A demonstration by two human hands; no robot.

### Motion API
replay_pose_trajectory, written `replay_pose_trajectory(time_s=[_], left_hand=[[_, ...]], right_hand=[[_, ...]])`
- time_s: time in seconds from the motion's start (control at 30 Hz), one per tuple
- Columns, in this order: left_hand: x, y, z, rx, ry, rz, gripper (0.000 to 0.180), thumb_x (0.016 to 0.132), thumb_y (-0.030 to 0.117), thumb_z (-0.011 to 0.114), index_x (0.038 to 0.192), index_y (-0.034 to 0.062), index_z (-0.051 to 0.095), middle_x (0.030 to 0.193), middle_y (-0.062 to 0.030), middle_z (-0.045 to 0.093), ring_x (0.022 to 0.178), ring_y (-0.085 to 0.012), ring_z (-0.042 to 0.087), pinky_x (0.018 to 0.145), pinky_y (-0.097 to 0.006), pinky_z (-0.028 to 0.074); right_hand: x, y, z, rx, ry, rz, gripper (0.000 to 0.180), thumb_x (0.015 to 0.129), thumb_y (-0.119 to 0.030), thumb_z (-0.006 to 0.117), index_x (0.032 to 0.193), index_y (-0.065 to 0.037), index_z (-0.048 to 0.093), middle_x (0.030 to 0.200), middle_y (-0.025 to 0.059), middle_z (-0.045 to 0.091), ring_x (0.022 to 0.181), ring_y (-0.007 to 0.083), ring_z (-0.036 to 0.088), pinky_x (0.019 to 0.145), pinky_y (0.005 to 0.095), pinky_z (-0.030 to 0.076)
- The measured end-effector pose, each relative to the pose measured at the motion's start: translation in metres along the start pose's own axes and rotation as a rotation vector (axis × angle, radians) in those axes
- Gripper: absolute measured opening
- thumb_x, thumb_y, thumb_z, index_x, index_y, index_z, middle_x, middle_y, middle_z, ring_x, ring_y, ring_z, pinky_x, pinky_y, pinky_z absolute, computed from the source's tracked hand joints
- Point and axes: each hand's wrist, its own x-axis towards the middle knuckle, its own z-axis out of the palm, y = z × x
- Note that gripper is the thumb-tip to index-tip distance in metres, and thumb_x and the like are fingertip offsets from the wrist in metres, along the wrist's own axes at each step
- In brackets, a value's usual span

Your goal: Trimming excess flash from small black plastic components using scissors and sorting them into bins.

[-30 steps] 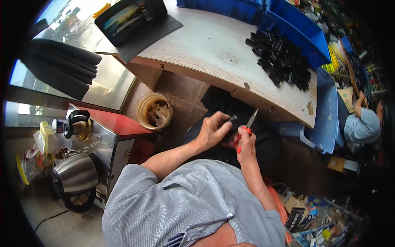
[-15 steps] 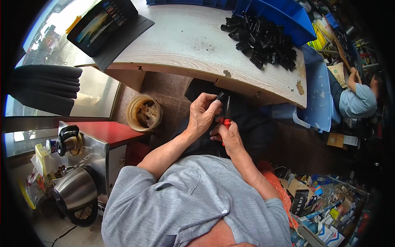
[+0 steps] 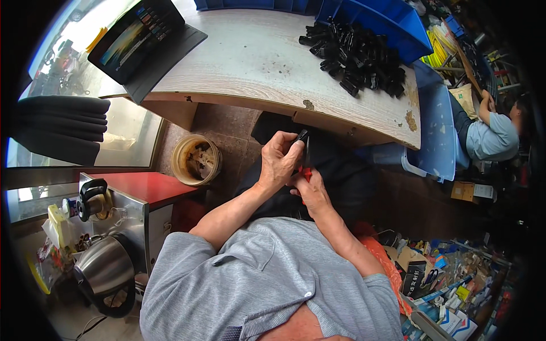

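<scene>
Pinched in the fingers of my left hand (image 3: 278, 162) is a small black plastic part (image 3: 302, 135), which looks like the pieces heaped on the table. My right hand (image 3: 313, 192) is wrapped round a pair of red-handled scissors (image 3: 306, 174), just below and to the right of the left hand. The narrow metal blade of the scissors points up beside the black part. Whether the blade touches the part I cannot tell, since the left fingers cover much of it. Both hands are over my dark-clothed lap, in front of the table edge.
Ahead stands a white table (image 3: 239, 54) with a heap of black parts (image 3: 358, 59), blue bins (image 3: 392, 25) and a tablet (image 3: 142, 45). A bucket (image 3: 181, 160) is on the floor at left, near a kettle (image 3: 105, 264). Another person (image 3: 492, 136) sits far right beyond a blue tub (image 3: 435, 131).
My right hand with the scissors has shifted slightly left, closer to my left hand. The blade now lies nearer the black part. The head view has moved a little.
</scene>
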Motion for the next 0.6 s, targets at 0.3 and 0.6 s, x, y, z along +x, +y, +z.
replay_pose_trajectory(time_s=[0.3,0.6], left_hand=[[0.0,0.001,0.007,-0.001,0.048,0.078,0.014,0.093,0.009,0.065,0.099,-0.0022,0.059,0.072,-0.0021,0.063,0.062,-0.0026,0.055,0.053,-0.02,0.045],[0.0,0.001,0.005,-0.117,0.03,0.0,0.017,0.094,0.012,0.066,0.101,-0.0009,0.058,0.074,-0.002,0.063,0.063,-0.0044,0.057,0.054,-0.02,0.047]], right_hand=[[-0.001,-0.003,-0.001,-0.006,0.008,-0.009,0.037,0.077,-0.009,0.059,0.112,0.002,0.056,0.088,0.0122,0.064,0.079,0.0192,0.062,0.075,0.0315,0.05],[-0.004,-0.011,0.001,-0.017,-0.003,-0.013,0.034,0.081,-0.007,0.056,0.112,0.005,0.053,0.099,0.0131,0.06,0.079,0.0182,0.063,0.073,0.0323,0.051]])
